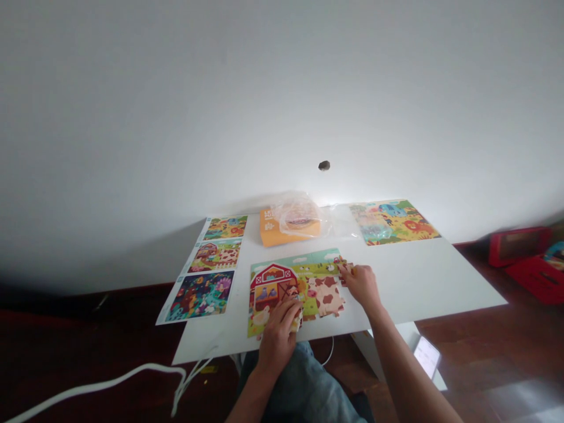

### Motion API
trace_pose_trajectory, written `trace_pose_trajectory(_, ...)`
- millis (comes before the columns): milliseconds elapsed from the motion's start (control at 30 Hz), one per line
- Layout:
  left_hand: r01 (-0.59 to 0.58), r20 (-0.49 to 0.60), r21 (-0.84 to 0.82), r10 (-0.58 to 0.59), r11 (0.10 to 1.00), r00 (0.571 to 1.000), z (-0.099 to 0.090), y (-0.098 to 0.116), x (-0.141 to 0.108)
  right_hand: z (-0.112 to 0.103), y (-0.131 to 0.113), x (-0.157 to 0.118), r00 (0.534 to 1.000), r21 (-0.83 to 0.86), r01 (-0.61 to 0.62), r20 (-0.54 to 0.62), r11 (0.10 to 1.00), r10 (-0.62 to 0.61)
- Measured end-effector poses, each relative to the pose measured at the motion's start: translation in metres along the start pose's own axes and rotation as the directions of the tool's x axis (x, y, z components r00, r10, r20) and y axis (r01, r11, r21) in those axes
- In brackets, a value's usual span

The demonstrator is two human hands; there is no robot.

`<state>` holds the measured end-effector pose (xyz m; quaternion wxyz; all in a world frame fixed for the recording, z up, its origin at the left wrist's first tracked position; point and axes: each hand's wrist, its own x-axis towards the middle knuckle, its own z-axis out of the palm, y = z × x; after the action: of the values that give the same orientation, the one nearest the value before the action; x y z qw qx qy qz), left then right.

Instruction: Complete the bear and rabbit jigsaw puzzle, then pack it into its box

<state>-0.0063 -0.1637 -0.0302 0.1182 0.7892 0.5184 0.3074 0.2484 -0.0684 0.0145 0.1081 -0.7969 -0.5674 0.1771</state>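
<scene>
A partly assembled farm jigsaw puzzle (295,288) lies on the white table (423,288), showing a red barn and cow-patterned pieces. My left hand (278,335) rests on its lower middle, with fingers closed on a pale jigsaw piece (298,312) at the puzzle. My right hand (361,285) sits at the puzzle's right edge. Its fingertips pinch a small jigsaw piece (346,270) against the green upper section. Loose-looking cow pieces (326,296) lie between my hands.
A sheet of several printed puzzle pictures (207,270) lies at the table's left. An orange box in clear plastic (288,223) and an animal puzzle picture (394,223) stand at the back against the wall. Red boxes (524,252) sit on the wooden floor at right.
</scene>
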Motion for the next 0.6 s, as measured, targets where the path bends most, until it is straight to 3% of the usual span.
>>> trace_pose_trajectory(167,-0.004,0.001,0.004,0.004,1.000,1.000,0.000,-0.001,0.000,0.010,-0.025,0.010,0.990,-0.043,0.137,-0.036,0.990,-0.139)
trace_pose_trajectory(233,-0.007,0.004,0.006,0.007,1.000,1.000,0.000,-0.001,0.000,0.013,-0.030,0.015,0.994,-0.046,0.108,-0.023,0.993,-0.109)
trace_pose_trajectory(400,0.000,-0.001,0.001,0.000,1.000,1.000,0.000,0.000,0.001,0.010,-0.030,0.034,0.988,0.033,0.046,0.146,0.998,-0.050)
trace_pose_trajectory(600,0.010,-0.019,0.004,-0.010,1.000,1.000,-0.001,0.002,0.001,0.011,-0.050,0.046,0.999,-0.011,0.032,0.040,0.999,-0.032)
